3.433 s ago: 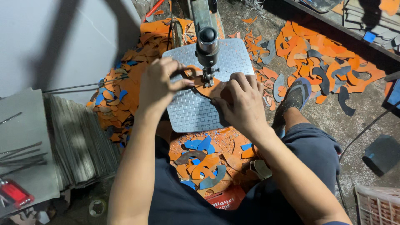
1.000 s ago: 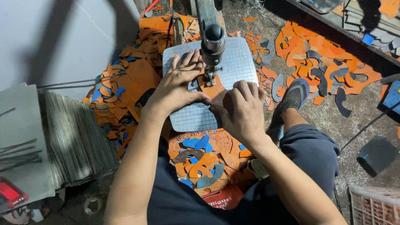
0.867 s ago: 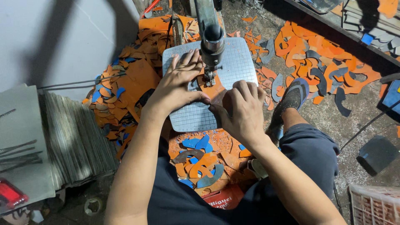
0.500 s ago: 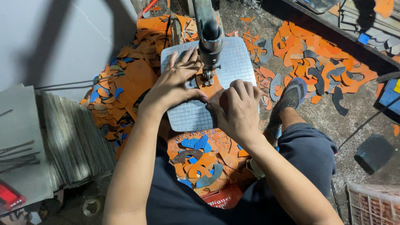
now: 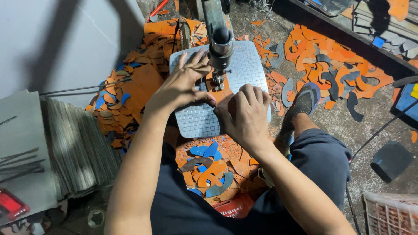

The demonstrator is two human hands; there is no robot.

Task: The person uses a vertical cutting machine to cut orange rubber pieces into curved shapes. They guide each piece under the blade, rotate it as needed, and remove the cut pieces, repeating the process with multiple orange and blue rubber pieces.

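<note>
Hands flat, fingers spread, on orange sheet under saw head, offcuts all around

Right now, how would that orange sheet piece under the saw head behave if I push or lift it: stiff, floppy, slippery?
The orange sheet piece lies flat on the gridded machine table under the left hand and right hand, so it is probably thin and light. The curled orange offcuts suggest it flexes rather than snaps. Both hands press it down, so it may slide easily.

Head view, steeply down, close.
</note>
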